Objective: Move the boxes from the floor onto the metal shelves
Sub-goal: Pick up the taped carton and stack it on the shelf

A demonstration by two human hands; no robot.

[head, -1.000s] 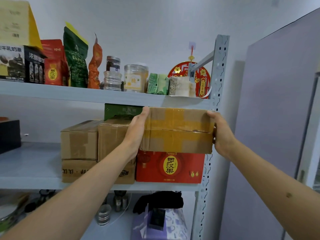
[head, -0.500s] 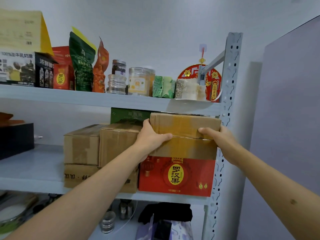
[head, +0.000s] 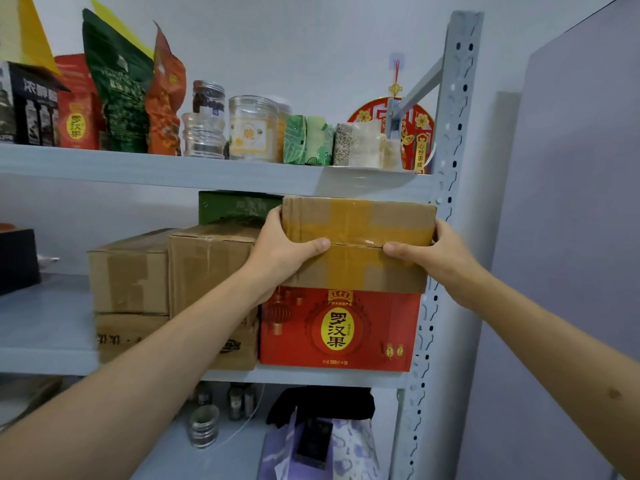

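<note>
The taped cardboard box (head: 356,244) sits on the red carton (head: 339,329) on the middle metal shelf (head: 45,355), tight beneath the upper shelf (head: 173,171). My left hand (head: 280,251) and right hand (head: 436,258) grip its front corners, thumbs across its face. Placement appears nearly complete; next I judge a square push inward, then release, though its seated depth and my fingers behind its sides are hidden.

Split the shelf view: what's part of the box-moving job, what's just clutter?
Job: taped cardboard box, held by left hand and right hand; red box under it; metal shelf.

Clutter: snack pouches, clear jars, red wall ornament, black box.
</note>
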